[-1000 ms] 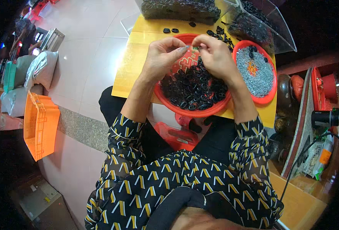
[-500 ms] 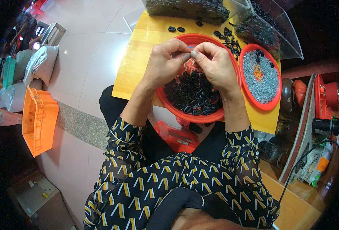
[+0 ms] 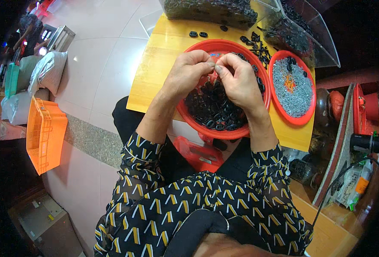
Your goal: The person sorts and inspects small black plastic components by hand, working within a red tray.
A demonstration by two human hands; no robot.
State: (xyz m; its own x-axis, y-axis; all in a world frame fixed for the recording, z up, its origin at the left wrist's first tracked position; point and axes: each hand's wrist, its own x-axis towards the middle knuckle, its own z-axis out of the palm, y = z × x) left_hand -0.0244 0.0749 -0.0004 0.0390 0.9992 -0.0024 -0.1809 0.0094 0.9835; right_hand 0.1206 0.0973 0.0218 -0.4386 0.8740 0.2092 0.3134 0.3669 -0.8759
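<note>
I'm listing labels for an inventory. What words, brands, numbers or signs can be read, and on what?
No text I can quote:
Black cylinder: pale print, too small.
Red basin: lettering-like pattern, mostly hidden.
Grey box: small labels, unreadable.
Orange label: too blurred.

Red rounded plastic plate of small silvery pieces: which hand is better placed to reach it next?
Likely the right hand: the red plate lies to its right, while the left hand is farther away.

Yellow tabletop (image 3: 153, 70): bare strip I see left of the red basin (image 3: 221, 134).
Far side: transparent bins (image 3: 211, 15) block my way.
Right: red tray (image 3: 299, 121) crowds basin.
</note>
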